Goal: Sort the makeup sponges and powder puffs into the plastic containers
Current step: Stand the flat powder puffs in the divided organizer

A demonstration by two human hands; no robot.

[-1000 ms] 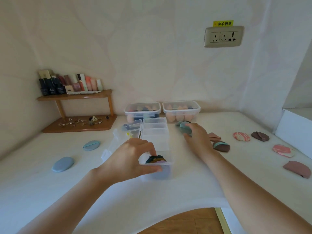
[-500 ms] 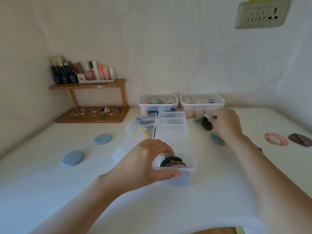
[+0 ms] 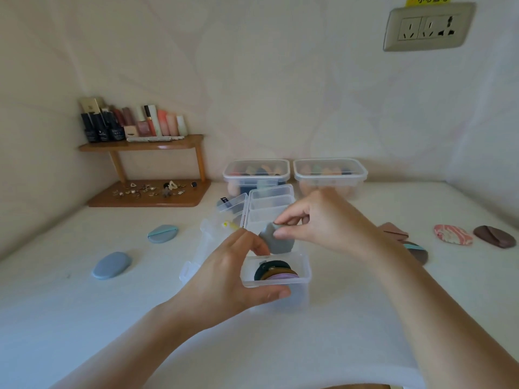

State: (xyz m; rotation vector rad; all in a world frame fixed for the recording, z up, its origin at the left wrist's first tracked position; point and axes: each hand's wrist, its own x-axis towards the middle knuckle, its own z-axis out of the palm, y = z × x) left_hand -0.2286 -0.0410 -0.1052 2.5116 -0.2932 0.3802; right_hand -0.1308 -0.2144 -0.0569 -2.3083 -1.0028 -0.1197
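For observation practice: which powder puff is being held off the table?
The grey puff, pinched by the right hand above the divided box; others, like the marbled puff and brown puff, lie on the table.

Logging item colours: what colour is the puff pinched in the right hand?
Grey-blue puff, head view.

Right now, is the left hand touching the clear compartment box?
Touching. The head view shows the left hand gripping the near end of the clear compartment box, its thumb pressed flat against the front wall with no gap.
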